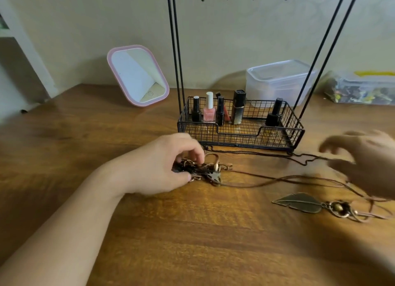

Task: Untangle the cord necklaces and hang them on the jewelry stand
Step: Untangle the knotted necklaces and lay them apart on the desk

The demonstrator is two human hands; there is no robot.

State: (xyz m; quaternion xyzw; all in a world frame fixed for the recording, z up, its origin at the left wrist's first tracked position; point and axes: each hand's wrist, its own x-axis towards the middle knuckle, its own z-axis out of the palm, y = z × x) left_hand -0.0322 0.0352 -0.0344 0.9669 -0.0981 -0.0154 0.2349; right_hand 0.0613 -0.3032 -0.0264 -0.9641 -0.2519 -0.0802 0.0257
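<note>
Wooden table carries everything. Jewelry stand, black wire basket base with tall rods, sits at table's far middle; its hooks are empty as far as the view shows. Nail polish bottles stand in the basket.

Left hand, in front-left of the stand, pinches the tangled cord necklaces, which lie just before the stand's base. Right hand, right of the stand, is blurred; grip cannot be told. Leaf pendant lies front-right of the stand.

Risk: pulling the cords apart hard may tighten the knot, or snag the stand's base and tip the bottles.
</note>
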